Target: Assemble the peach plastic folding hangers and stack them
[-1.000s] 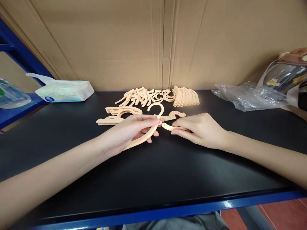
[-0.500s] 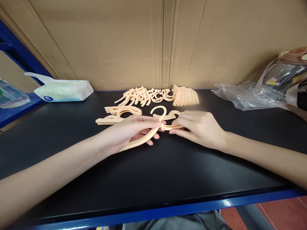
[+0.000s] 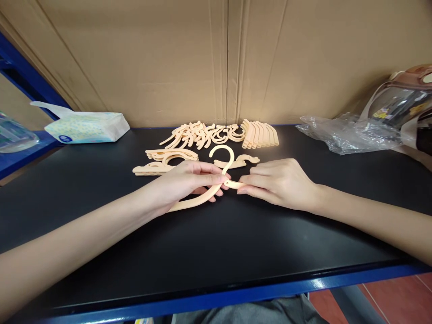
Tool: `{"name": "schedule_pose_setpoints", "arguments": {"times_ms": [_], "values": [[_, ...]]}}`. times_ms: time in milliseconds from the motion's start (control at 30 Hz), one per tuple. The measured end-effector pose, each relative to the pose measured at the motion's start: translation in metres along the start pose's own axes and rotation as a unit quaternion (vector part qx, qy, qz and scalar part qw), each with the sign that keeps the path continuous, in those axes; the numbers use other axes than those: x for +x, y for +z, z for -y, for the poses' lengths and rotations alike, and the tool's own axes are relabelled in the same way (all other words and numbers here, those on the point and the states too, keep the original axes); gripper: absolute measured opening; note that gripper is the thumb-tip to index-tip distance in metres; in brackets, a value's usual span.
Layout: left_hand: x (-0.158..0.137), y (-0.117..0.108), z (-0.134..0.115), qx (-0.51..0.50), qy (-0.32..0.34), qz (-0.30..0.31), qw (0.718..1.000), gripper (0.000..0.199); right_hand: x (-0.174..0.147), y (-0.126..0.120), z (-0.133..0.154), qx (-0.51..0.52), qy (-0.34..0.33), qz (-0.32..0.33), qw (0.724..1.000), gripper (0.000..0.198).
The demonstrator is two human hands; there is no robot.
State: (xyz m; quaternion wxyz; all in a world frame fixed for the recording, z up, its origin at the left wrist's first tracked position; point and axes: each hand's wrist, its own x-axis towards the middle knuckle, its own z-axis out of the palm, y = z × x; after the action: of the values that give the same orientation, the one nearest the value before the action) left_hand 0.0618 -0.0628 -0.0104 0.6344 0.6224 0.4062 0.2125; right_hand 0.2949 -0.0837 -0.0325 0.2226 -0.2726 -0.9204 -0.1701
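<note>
Over the middle of the black tabletop, my left hand [image 3: 191,180] is closed on a cream plastic hanger, thumb on top near the joint. Its hook [image 3: 231,157] stands up, and one curved hanger arm [image 3: 195,203] slants down under my palm. My right hand [image 3: 281,183] pinches a second hanger arm [image 3: 234,185], mostly covered by the fingers. The small holed end of that piece meets the base of the hook by my left fingertips; whether they are joined I cannot tell. Just behind my hands lies another cream hanger piece [image 3: 232,164].
Folded hangers [image 3: 155,168] lie beyond my left hand. Farther back are a heap of loose arms [image 3: 189,135], several hooks [image 3: 221,135] and a row of arms [image 3: 259,135]. A tissue pack [image 3: 91,127] sits left; a clear plastic bag [image 3: 347,132] and a bottle [image 3: 401,103] are right.
The arm piece in my right hand has turned, so its flat holed end now shows. My right hand has shifted slightly, uncovering more of the hanger piece behind. My left grip is kept.
</note>
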Motion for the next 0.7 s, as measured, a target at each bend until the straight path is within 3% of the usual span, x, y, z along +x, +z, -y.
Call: {"name": "schedule_pose_setpoints", "arguments": {"times_ms": [167, 367, 700], "values": [[-0.0003, 0.0, -0.0035, 0.037, -0.017, -0.004, 0.999, 0.015, -0.0015, 0.0005, -0.0007, 0.029, 0.014, 0.008, 0.999, 0.039], [0.0017, 0.0003, -0.0002, 0.113, 0.016, 0.015, 0.993, 0.02, -0.0011, 0.0002, -0.0019, 0.086, 0.045, 0.025, 0.995, 0.036], [-0.0054, 0.0082, -0.0057, 0.279, 0.072, 0.012, 0.957, 0.038, -0.0018, -0.0024, -0.0022, 0.129, 0.053, 0.035, 0.99, 0.036]]}}
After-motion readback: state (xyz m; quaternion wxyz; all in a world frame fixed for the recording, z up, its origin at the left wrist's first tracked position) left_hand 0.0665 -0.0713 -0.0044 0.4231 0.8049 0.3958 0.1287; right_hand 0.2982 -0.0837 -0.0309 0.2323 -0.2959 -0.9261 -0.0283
